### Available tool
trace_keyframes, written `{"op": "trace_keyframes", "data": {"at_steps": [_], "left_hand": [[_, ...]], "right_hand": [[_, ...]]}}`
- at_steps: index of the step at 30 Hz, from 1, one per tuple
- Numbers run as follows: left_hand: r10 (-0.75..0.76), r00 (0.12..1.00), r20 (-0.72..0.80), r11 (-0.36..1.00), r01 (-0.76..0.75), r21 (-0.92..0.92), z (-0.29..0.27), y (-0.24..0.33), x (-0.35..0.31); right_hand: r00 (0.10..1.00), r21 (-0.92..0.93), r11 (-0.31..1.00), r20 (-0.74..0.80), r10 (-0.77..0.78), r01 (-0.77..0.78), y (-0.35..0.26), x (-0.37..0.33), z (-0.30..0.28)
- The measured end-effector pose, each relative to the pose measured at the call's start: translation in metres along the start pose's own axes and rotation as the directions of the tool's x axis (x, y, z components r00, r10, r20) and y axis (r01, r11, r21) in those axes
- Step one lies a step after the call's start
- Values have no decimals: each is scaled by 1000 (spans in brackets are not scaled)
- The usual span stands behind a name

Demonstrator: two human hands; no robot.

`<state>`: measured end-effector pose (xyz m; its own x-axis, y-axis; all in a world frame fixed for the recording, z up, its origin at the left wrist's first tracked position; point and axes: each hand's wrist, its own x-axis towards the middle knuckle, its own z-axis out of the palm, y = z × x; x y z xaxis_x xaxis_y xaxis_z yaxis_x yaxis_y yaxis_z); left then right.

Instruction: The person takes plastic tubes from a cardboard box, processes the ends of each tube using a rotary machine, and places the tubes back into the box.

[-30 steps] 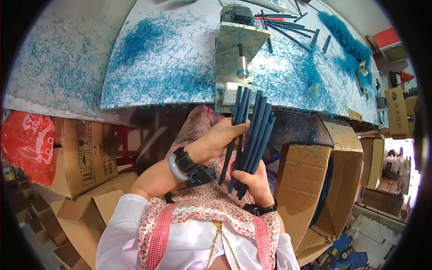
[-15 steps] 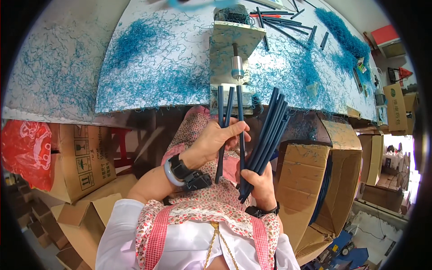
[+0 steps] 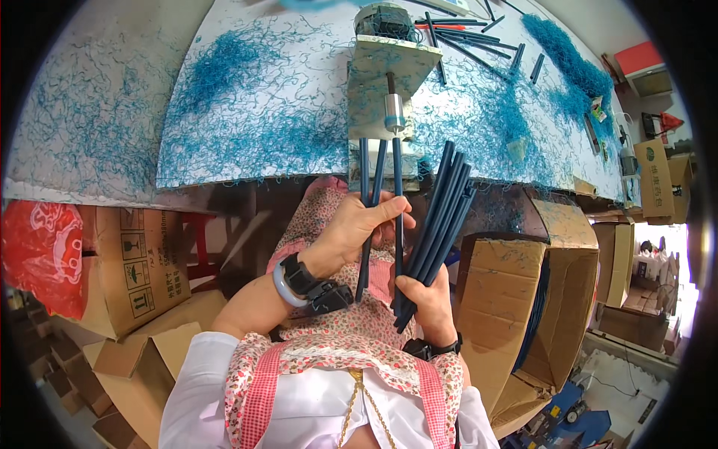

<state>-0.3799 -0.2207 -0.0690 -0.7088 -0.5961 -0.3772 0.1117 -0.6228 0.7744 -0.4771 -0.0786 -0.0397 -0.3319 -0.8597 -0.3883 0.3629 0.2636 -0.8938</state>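
My left hand (image 3: 357, 228) is closed around a few dark blue rods. Two of these rods (image 3: 380, 168) sit side by side in its grip, while the thumb and fingers pinch a single rod (image 3: 398, 168) apart from them. That rod points upward, its far end at or just below the tip of a small silver chuck (image 3: 394, 112); actual contact is hard to make out. My right hand (image 3: 428, 299) grips a thick bundle of similar dark blue rods (image 3: 445, 217), tilted up to the right. The single rod's lower end runs down beside this bundle.
A motor (image 3: 385, 19) on a bracket stands behind the chuck. Blue curly shavings (image 3: 224, 63) cover much of the white table (image 3: 314, 45). More rods (image 3: 479, 45) lie at the far right. An open cardboard box (image 3: 501, 307) holding rods stands right; a red bag (image 3: 45, 254) and cartons sit left.
The left hand's rods have shifted slightly upward, bringing the single rod's end closer to the chuck. The right hand's bundle has moved a little up and left.
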Motion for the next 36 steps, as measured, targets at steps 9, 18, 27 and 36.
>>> {"op": "trace_keyframes", "data": {"at_steps": [9, 18, 27, 36], "left_hand": [[17, 997, -69, 999, -20, -46, 5, 4, -3], [-17, 1000, -6, 987, 16, -162, 19, -11, 11], [-7, 998, 63, 993, 14, -120, 3, -2, 12], [-41, 974, 221, 852, 150, -502, 14, -1, -4]], "right_hand": [[998, -61, 998, 64, 27, -23, 18, 1, -1], [989, 59, 988, 46, 140, -142, 3, -10, 4], [994, 93, 990, 0, 108, -108, -9, -1, 0], [990, -319, 939, -12, -140, 129, 33, -7, -5]]}}
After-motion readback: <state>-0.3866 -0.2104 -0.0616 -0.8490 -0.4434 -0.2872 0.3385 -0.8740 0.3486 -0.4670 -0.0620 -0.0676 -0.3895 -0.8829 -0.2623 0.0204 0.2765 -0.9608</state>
